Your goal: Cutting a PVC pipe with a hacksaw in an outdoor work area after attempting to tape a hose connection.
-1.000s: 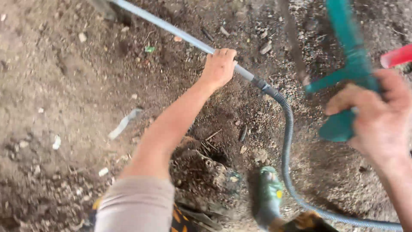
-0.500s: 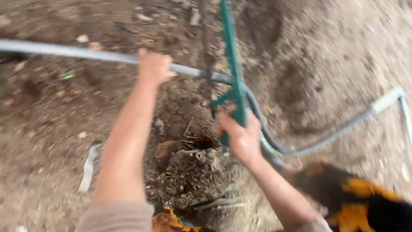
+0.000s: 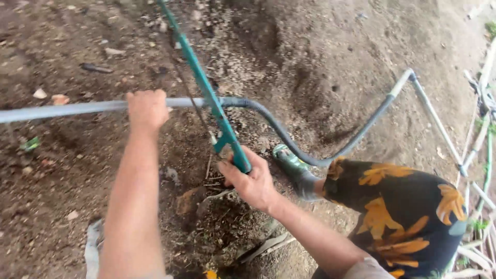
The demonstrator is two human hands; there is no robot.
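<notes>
My left hand grips a long grey pipe that runs in from the left edge over bare soil. Just right of that hand the pipe joins a dark flexible hose, which curves down and then up to another grey pipe at the right. My right hand holds the handle end of a green-framed hacksaw. The saw slants up and to the left, crossing the pipe right beside my left hand. Its blade edge is hard to see.
My knee in dark cloth with orange flowers is at the lower right, and a green shoe rests under the hose. A dug patch with roots and debris lies below my hands. Pale sticks line the right edge.
My right hand carried the saw from the right side to the middle, laying it across the pipe beside my left hand. The view swung right, bringing the far pipe and my knee into sight.
</notes>
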